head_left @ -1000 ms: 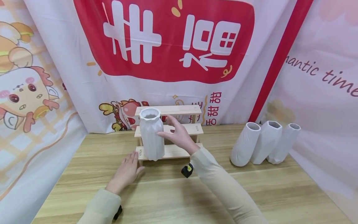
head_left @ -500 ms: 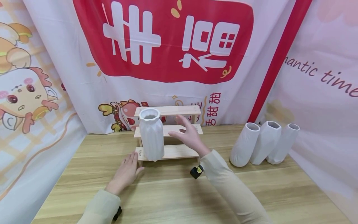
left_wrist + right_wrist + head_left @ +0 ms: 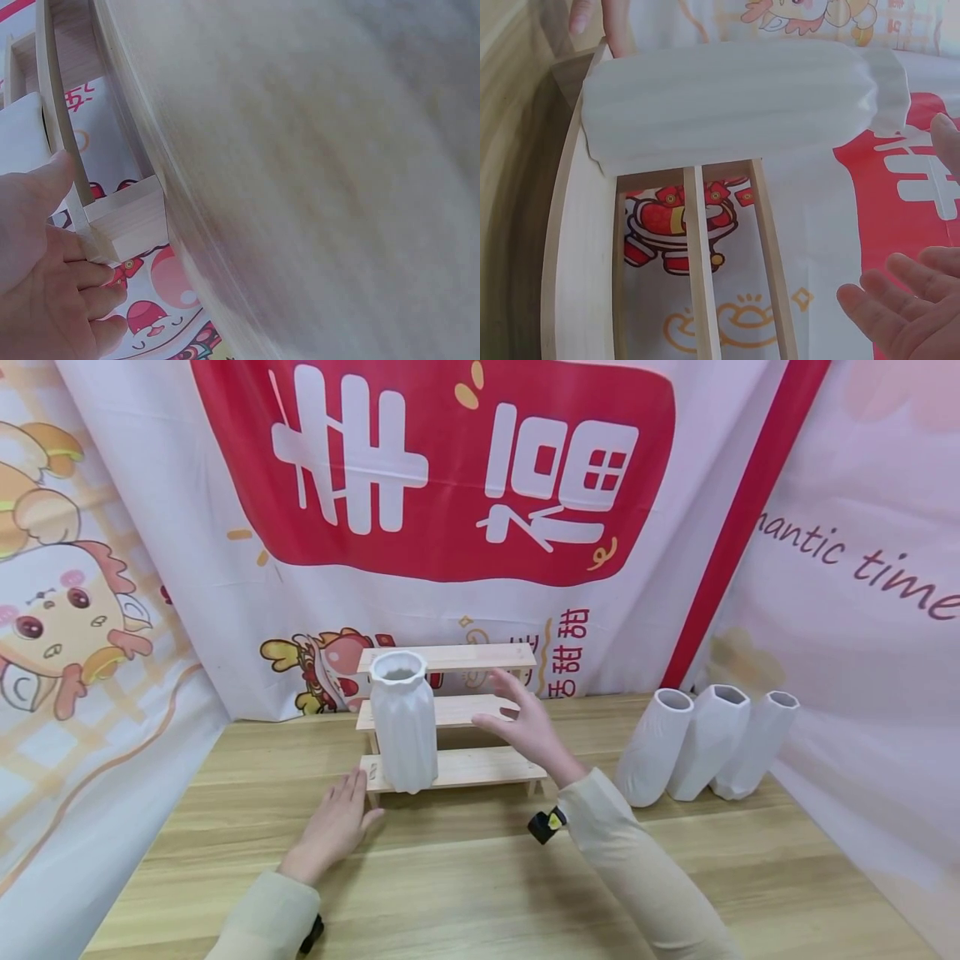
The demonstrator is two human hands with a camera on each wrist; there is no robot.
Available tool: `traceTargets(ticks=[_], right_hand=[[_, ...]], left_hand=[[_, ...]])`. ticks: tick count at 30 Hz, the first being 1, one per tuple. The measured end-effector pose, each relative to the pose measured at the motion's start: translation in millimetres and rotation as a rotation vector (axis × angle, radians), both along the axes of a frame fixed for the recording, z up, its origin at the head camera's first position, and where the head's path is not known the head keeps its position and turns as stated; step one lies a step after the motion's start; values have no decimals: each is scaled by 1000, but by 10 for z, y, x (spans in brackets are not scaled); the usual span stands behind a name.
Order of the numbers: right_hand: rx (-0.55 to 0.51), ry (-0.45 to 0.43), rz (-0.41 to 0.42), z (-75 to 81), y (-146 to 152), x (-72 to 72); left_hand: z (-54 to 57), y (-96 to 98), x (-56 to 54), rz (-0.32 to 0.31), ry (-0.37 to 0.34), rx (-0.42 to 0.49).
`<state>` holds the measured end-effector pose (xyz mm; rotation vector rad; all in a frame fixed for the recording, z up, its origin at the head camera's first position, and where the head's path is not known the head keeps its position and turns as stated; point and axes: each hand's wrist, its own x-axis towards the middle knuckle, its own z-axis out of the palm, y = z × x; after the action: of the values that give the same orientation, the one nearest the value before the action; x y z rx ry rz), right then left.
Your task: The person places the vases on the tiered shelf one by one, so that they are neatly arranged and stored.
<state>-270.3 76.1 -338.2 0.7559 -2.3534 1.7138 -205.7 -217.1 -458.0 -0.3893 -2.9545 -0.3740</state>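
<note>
A tall white fluted vase (image 3: 405,727) with a wavy rim stands upright at the left end of the lowest step of a three-tier wooden shelf (image 3: 491,767). My left hand (image 3: 330,822) touches that step's left end, its fingers extended. The left wrist view has the thumb (image 3: 54,176) at the step's edge and the fingers by the end piece. To the right of the vase, my right hand (image 3: 528,727) hovers over the shelf with fingers spread and holds nothing. A gap separates it from the vase (image 3: 727,105) in the right wrist view.
Three more white vases stand together on the right of the wooden table (image 3: 450,893): a rounded one (image 3: 654,747), an angular one (image 3: 708,743) and a faceted one (image 3: 756,746). Behind the shelf hangs a printed cloth (image 3: 450,552); other cloths flank the table.
My right hand has drawn away from the vase toward the right. The vase stays on the lowest step, and my left hand keeps its place at the shelf's end.
</note>
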Motion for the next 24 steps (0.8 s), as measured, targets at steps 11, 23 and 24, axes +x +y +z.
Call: traceTargets(ticks=[11, 23, 24], right_hand=[[-39, 26, -28, -40, 246, 59], [-33, 24, -81, -82, 500, 98], [-35, 24, -84, -85, 519, 103]], left_hand=[[-12, -4, -5, 0, -7, -1], [-7, -11, -7, 0, -5, -2], [-4, -10, -5, 1, -6, 1]])
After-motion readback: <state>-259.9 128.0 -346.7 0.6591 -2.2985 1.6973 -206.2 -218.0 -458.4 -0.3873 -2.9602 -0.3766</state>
